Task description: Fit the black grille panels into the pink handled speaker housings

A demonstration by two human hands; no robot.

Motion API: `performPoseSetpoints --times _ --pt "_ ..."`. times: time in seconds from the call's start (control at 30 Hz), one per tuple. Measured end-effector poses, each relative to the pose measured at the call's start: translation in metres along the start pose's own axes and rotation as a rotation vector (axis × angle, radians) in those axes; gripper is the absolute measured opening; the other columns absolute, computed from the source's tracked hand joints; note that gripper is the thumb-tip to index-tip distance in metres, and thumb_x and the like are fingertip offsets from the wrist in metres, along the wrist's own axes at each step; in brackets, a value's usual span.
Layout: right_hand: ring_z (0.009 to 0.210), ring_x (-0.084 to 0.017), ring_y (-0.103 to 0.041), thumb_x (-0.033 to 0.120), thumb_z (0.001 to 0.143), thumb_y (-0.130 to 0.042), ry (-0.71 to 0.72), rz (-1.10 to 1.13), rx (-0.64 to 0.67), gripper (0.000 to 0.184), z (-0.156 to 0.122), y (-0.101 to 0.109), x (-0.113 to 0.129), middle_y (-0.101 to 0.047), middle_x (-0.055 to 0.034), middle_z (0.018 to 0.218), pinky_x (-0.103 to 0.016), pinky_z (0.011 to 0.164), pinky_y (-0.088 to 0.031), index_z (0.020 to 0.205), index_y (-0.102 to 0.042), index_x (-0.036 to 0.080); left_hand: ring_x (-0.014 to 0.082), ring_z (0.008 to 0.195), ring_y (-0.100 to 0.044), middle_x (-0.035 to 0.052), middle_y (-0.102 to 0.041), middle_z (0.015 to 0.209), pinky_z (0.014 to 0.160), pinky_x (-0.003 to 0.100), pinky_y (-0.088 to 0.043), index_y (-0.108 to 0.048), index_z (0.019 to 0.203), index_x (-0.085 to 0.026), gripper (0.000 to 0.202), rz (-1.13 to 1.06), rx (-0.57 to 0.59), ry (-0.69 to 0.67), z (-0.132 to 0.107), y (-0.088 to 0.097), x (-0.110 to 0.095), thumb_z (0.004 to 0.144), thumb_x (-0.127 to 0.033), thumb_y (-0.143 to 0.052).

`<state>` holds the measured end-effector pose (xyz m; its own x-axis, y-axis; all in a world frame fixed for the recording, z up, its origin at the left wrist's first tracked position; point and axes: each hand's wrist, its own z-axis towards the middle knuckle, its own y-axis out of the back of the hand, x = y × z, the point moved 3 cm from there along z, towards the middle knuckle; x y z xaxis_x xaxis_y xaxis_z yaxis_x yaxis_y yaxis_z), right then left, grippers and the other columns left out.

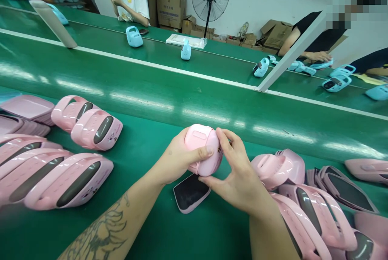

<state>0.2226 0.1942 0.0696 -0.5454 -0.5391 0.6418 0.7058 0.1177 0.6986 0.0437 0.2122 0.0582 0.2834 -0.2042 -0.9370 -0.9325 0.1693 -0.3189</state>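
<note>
Above the green bench I hold a small rounded pink plastic housing [200,135] with a lengthwise slot-like recess on its upper face. My left hand [183,157] is closed round its left side, with the thumb lying across the top. At the right end, the fingertips and thumb of my right hand [235,163] grip the edge, where a bit of printed decoration shows. Just beneath lies a flat pink panel [191,195] with a dark face, partly covered by the hands. The underside of the housing is hidden.
Pink handled housings [98,130] with dark windows lie at left beside stacked pink panels [28,108]. More housings [318,211] and dark-faced panels [348,189] are at right. A white rail [169,64] crosses the bench; beyond it are blue housings [134,36] and several co-workers.
</note>
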Motion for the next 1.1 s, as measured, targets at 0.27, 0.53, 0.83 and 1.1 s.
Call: performPoseSetpoints --times 0.27,0.53,0.83,1.1 --pt "0.153 -0.034 -0.041 0.027 0.086 -0.082 -0.007 -0.009 -0.026 0.105 0.000 0.005 0.002 -0.038 -0.0122 0.160 -0.059 0.127 -0.043 0.171 -0.021 0.036 0.0309 0.117 -0.068 0.0144 -0.072 0.131 0.097 0.043 -0.054 -0.065 0.132 -0.017 0.067 0.033 -0.005 -0.055 0.003 -0.005 0.000 0.079 -0.048 -0.092" --pt "0.155 -0.032 -0.038 0.026 0.088 -0.080 -0.032 -0.013 -0.005 0.105 -0.002 0.005 0.003 -0.037 -0.0120 0.159 -0.059 0.128 -0.040 0.172 -0.018 0.037 0.0348 0.121 -0.068 0.0169 -0.071 0.134 0.098 0.046 -0.054 -0.065 0.132 -0.016 0.070 -0.017 -0.028 -0.022 0.003 -0.005 0.004 0.076 -0.046 -0.095" --pt "0.155 -0.036 -0.039 0.038 0.080 -0.093 -0.035 0.049 0.009 0.119 -0.002 0.003 -0.002 -0.036 -0.0109 0.161 -0.064 0.130 -0.035 0.171 -0.017 0.042 0.0314 0.111 -0.070 0.0170 -0.072 0.128 0.088 0.039 -0.056 -0.064 0.129 -0.015 0.071 -0.094 0.011 0.027 0.000 -0.007 0.000 0.073 -0.044 -0.095" --pt "0.154 -0.035 -0.041 0.032 0.083 -0.090 -0.015 0.017 -0.012 0.112 -0.003 0.008 0.008 -0.039 -0.0113 0.160 -0.063 0.128 -0.040 0.170 -0.020 0.041 0.0324 0.117 -0.069 0.0124 -0.072 0.129 0.094 0.042 -0.057 -0.061 0.133 -0.021 0.083 0.097 -0.105 -0.015 -0.007 -0.008 -0.010 0.065 -0.047 -0.100"
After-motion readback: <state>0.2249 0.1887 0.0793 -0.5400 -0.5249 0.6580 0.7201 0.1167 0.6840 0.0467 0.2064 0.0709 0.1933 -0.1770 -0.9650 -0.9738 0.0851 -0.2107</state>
